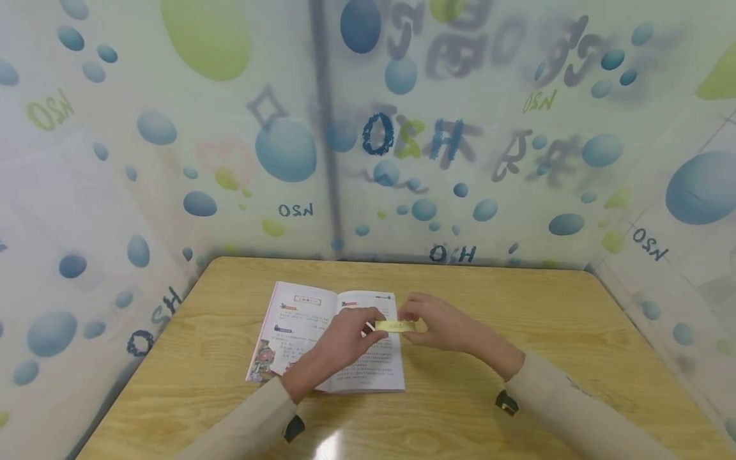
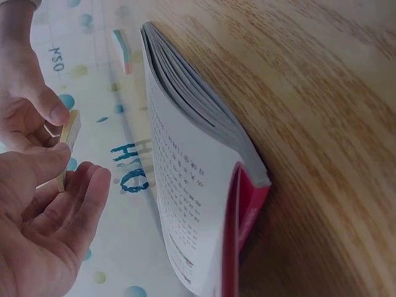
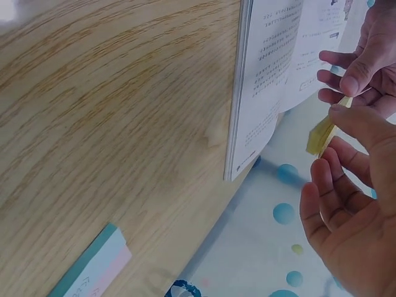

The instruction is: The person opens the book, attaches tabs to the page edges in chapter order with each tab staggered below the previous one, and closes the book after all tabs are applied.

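Note:
Both hands hold a narrow yellow strip of sticky notes [image 1: 394, 326] with faint writing on it, raised over the right page of an open book [image 1: 368, 367]. Thumb and fingers of my left hand [image 1: 349, 333] pinch its left end. At the other end, my right hand [image 1: 441, 327] grips it between thumb and fingers. In the right wrist view, the yellow strip [image 3: 322, 133] shows thin layers slightly apart at one end. The left wrist view has the thumbs of both hands close together on it.
The book lies on a wooden table [image 1: 190, 358], its printed pages facing up. On the table off the book's right side is a teal, white and pink sticky-note pad [image 3: 96, 266]. Patterned sheeting [image 1: 356, 191] rises behind the table's far edge.

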A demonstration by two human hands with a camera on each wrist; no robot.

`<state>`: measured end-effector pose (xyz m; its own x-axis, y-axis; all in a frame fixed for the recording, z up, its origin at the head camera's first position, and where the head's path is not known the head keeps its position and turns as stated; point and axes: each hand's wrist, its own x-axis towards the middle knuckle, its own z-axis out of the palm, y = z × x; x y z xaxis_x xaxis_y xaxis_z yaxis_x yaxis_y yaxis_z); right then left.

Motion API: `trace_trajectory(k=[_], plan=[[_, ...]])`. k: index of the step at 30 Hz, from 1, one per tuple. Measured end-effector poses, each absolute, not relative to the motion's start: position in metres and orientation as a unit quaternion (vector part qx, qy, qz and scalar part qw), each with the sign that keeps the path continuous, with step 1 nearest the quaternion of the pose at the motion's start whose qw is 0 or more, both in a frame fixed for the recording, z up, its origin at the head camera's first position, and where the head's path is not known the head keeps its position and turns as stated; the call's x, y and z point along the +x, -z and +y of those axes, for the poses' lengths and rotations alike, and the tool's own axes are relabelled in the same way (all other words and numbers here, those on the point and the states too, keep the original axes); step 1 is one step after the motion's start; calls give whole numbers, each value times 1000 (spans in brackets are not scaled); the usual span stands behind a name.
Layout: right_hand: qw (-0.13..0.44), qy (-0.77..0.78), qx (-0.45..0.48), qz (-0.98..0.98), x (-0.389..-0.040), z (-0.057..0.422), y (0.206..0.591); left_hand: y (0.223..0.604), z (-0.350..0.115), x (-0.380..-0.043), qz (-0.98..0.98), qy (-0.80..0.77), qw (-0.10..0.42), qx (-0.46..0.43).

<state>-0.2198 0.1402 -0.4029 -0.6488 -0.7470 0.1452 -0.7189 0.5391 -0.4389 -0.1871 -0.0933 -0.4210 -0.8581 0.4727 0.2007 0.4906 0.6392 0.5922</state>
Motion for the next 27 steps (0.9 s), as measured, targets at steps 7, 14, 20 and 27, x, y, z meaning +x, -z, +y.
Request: trace_trajectory(k=[7, 14, 20, 27], plan=[[30, 244, -417, 875, -218, 145, 403, 420, -93, -186, -906, 333, 5, -261], [32, 245, -424, 871, -218, 147, 404, 421, -93, -184, -906, 335, 4, -260], [27, 241, -419, 875, -219, 146, 404, 422, -93, -182, -909, 332, 2, -253], [45, 254, -410, 875, -218, 144, 402, 421, -93, -182, -912, 327, -7, -247]])
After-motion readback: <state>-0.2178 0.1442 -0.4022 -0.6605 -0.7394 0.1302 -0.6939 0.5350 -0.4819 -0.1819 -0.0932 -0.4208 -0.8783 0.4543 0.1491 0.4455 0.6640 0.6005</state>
